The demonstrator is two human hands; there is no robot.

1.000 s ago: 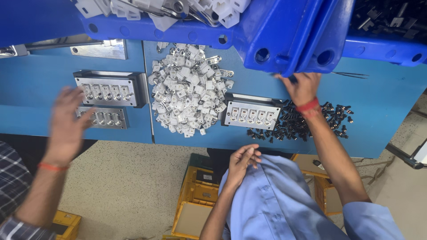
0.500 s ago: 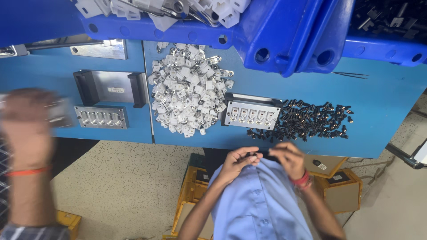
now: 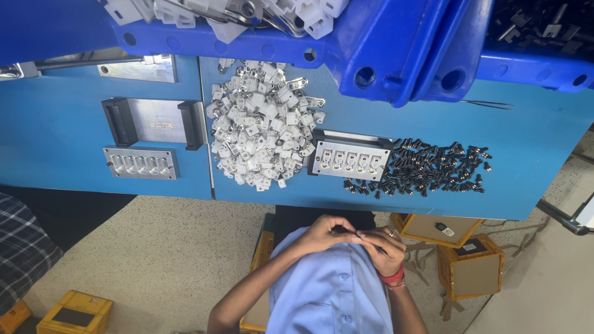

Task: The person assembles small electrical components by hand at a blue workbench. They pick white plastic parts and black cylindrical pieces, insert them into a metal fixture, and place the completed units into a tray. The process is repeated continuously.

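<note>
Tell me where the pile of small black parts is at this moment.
In the head view, the pile of black parts lies on the blue table, right of the metal tray.

Single head-worn view, looking steeply down. Left hand [image 3: 325, 234] and right hand [image 3: 383, 246] sit low in centre, close to lens, against blue shirt [image 3: 331, 291]. Beyond hands, blue table [image 3: 532, 154] spans frame at middle distance. Blue bins [image 3: 396, 49] farthest, along top edge. Floor [image 3: 167, 253] left of hands.
</note>
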